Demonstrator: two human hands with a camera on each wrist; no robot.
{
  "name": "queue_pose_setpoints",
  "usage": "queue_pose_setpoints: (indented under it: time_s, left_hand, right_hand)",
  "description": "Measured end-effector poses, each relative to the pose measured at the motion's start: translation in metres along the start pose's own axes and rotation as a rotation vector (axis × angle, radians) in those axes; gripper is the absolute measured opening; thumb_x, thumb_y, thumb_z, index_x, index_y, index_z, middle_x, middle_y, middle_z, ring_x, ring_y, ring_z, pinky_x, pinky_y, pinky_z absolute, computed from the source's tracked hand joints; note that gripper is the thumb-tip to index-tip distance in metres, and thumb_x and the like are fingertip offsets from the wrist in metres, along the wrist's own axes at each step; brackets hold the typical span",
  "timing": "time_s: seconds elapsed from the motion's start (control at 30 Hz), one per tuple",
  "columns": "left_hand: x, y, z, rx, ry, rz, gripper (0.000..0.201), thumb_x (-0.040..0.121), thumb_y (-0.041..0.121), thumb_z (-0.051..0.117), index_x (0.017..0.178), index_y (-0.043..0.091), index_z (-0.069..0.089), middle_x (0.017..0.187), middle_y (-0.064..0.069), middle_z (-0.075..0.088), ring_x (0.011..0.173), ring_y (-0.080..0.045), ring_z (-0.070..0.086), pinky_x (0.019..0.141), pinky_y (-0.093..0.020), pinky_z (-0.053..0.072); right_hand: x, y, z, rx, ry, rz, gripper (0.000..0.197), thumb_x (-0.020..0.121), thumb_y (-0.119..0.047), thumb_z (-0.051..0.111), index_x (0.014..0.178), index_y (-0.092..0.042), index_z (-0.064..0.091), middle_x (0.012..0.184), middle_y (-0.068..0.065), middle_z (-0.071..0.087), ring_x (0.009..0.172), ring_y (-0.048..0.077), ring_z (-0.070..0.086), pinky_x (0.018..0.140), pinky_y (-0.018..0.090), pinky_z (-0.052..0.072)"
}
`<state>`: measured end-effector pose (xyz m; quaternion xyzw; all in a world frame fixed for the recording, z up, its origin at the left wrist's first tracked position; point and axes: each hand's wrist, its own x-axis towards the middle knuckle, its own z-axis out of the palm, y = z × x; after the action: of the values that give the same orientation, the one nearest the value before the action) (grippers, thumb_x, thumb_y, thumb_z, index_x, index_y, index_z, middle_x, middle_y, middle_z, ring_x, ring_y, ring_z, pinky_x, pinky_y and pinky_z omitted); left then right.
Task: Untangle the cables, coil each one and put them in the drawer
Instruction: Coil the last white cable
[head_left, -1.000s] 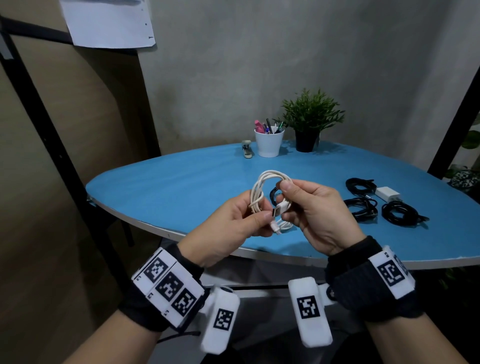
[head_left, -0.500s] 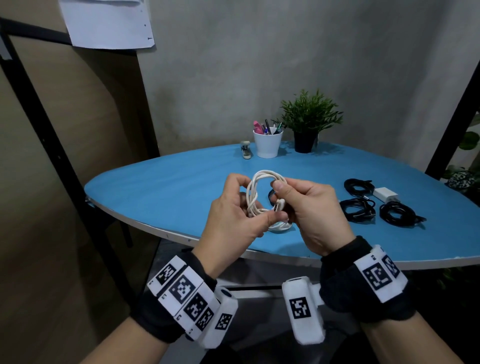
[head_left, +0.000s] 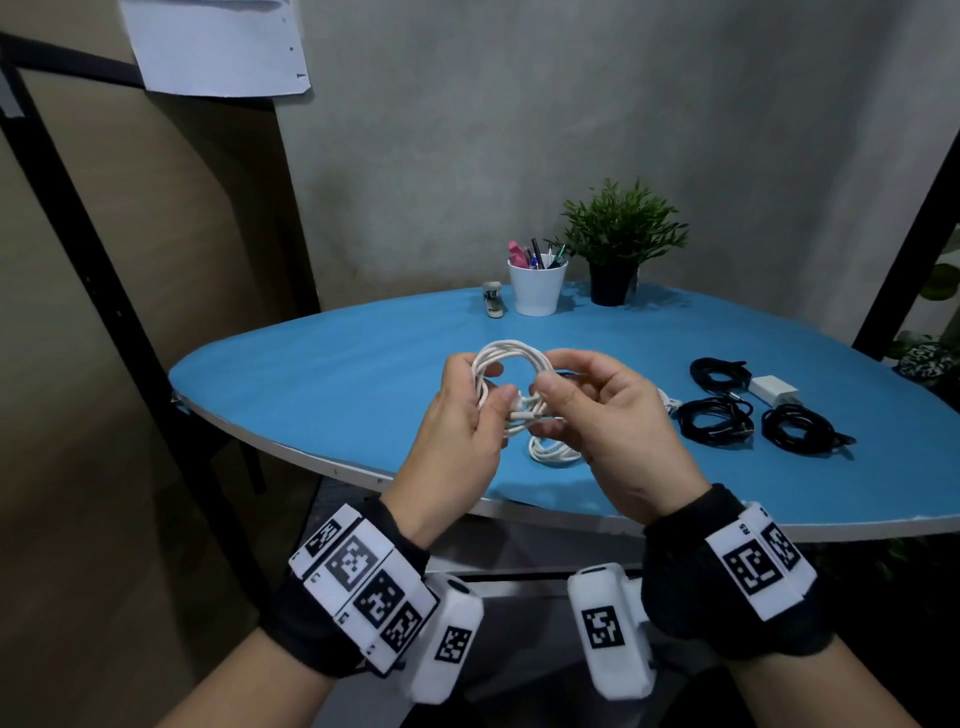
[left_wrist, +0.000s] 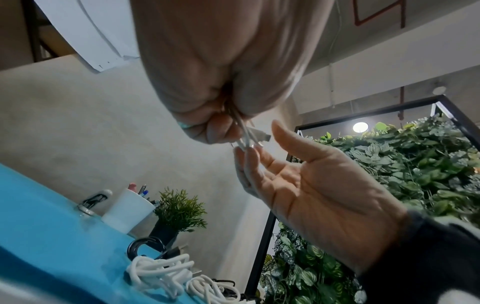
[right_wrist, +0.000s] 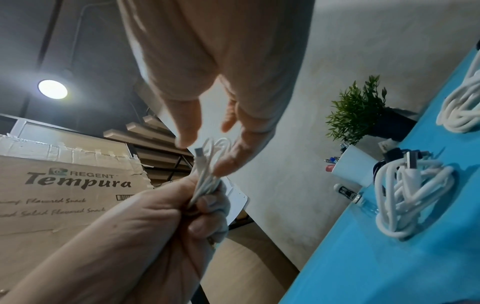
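**A:** How many cables can you count?

**B:** One coiled white cable (head_left: 511, 358) is up in the hands. One more white cable bundle (head_left: 553, 449) lies on the blue oval surface (head_left: 337, 379), just under the hands. To the right of the hands lie three black coiled cables (head_left: 717, 421) and one small white plug block (head_left: 774, 389).

**A:** What are the hands doing?

**B:** The left hand (head_left: 462, 431) is the tight grip. Its fingers curl round the white coil and pinch it. The right hand (head_left: 618, 436) is a looser grip. Its fingers (left_wrist: 249, 164) are mostly straight and touch the coil's end plug (left_wrist: 261, 136). I cannot tell if they pinch it.

**A:** What else is there?

**B:** Past the hands stand one white cup of pens (head_left: 536, 286), one small green plant in a black pot (head_left: 618, 244) and one small stapler (head_left: 492, 299).

**A:** Any words to read?

**B:** Yes. One brown cardboard box (right_wrist: 64, 185) says "REGENT Tempura" and "Flavored Snack".
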<state>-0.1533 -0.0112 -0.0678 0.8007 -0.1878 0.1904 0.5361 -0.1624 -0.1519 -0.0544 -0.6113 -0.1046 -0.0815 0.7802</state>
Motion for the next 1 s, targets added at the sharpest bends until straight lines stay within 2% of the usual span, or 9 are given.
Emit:
queue_pose_setpoints:
  time_s: [0.07, 0.13, 0.23, 0.33, 0.4, 0.47, 0.53, 0.73, 1.0]
  left_hand:
    - [0.0026, -0.0012, -0.0026, -0.024, 0.033, -0.031, 0.009, 0.097, 0.023, 0.046, 0.103, 0.018, 0.042, 0.082, 0.000, 0.057, 0.064, -0.006, 0.055, 0.059, -0.022, 0.047]
    - [0.0033, -0.0015, -0.0036, -0.042, 0.034, -0.056, 0.009, 0.097, 0.024, 0.045, 0.103, 0.019, 0.041, 0.087, -0.004, 0.060, 0.073, -0.015, 0.061, 0.066, -0.031, 0.053]
    - [0.0022, 0.0009, -0.0028, -0.006, 0.025, -0.058, 0.011, 0.097, 0.026, 0.045, 0.104, 0.019, 0.041, 0.092, -0.009, 0.061, 0.079, -0.022, 0.062, 0.073, -0.046, 0.053]
    - [0.0027, 0.0035, -0.0045, 0.040, 0.044, -0.051, 0.012, 0.096, 0.026, 0.045, 0.104, 0.018, 0.041, 0.087, -0.010, 0.060, 0.073, -0.023, 0.058, 0.071, -0.048, 0.051]
    - [0.0031, 0.0045, -0.0061, 0.049, 0.044, -0.064, 0.012, 0.097, 0.025, 0.045, 0.104, 0.017, 0.041, 0.087, -0.008, 0.059, 0.072, -0.021, 0.058, 0.072, -0.047, 0.051]
    - [0.0025, 0.0050, -0.0067, 0.056, 0.037, -0.072, 0.012, 0.097, 0.025, 0.044, 0.105, 0.017, 0.041, 0.087, -0.004, 0.058, 0.075, -0.018, 0.057, 0.074, -0.045, 0.052]
    - [0.0016, 0.0043, -0.0066, 0.067, 0.030, -0.065, 0.011, 0.097, 0.025, 0.044, 0.104, 0.017, 0.040, 0.085, 0.001, 0.056, 0.076, -0.014, 0.057, 0.073, -0.040, 0.052]
    - [0.0019, 0.0008, -0.0057, 0.060, 0.005, -0.062, 0.010, 0.097, 0.025, 0.045, 0.105, 0.019, 0.042, 0.082, 0.007, 0.054, 0.069, -0.002, 0.052, 0.062, -0.019, 0.042]
    - [0.0005, 0.0069, -0.0053, 0.025, -0.021, -0.069, 0.015, 0.097, 0.025, 0.043, 0.108, 0.015, 0.042, 0.084, 0.004, 0.055, 0.080, -0.013, 0.056, 0.075, -0.031, 0.047]
  right_hand:
    - [-0.0038, 0.0005, -0.0030, -0.018, -0.087, -0.012, 0.025, 0.079, 0.001, 0.067, 0.097, -0.012, 0.056, 0.084, 0.008, 0.061, 0.071, 0.015, 0.063, 0.069, 0.026, 0.055]
    - [-0.0073, 0.0014, -0.0024, -0.138, -0.163, -0.049, 0.028, 0.072, 0.007, 0.071, 0.091, -0.011, 0.059, 0.083, 0.005, 0.065, 0.074, 0.013, 0.065, 0.066, 0.021, 0.051]
    - [-0.0074, 0.0031, 0.0011, -0.249, -0.107, -0.107, 0.030, 0.068, 0.009, 0.075, 0.086, -0.012, 0.064, 0.077, -0.003, 0.068, 0.072, 0.010, 0.065, 0.066, 0.022, 0.051]
    - [-0.0054, 0.0024, 0.0016, -0.207, -0.007, -0.118, 0.037, 0.072, 0.009, 0.073, 0.086, -0.015, 0.049, 0.086, 0.001, 0.061, 0.071, 0.019, 0.065, 0.072, 0.048, 0.053]
    - [-0.0069, 0.0011, 0.0016, -0.227, -0.008, -0.121, 0.034, 0.074, 0.007, 0.071, 0.081, -0.016, 0.048, 0.084, 0.005, 0.064, 0.068, 0.023, 0.066, 0.073, 0.058, 0.051]
    - [-0.0079, 0.0010, 0.0007, -0.284, -0.025, -0.137, 0.026, 0.075, 0.005, 0.072, 0.075, -0.017, 0.058, 0.076, 0.004, 0.069, 0.067, 0.025, 0.065, 0.074, 0.053, 0.052]
    - [-0.0071, 0.0018, 0.0005, -0.372, -0.023, -0.165, 0.021, 0.073, 0.001, 0.075, 0.076, -0.019, 0.067, 0.082, 0.003, 0.070, 0.070, 0.019, 0.068, 0.076, 0.040, 0.056]
    - [-0.0012, 0.0035, -0.0025, -0.671, -0.004, -0.272, 0.010, 0.071, -0.013, 0.080, 0.078, -0.018, 0.075, 0.083, -0.007, 0.063, 0.074, 0.004, 0.061, 0.075, 0.016, 0.049]
    - [-0.0028, 0.0062, -0.0015, -0.684, -0.003, -0.360, 0.016, 0.069, -0.018, 0.082, 0.073, -0.028, 0.070, 0.081, -0.008, 0.059, 0.069, 0.004, 0.058, 0.068, 0.010, 0.043]
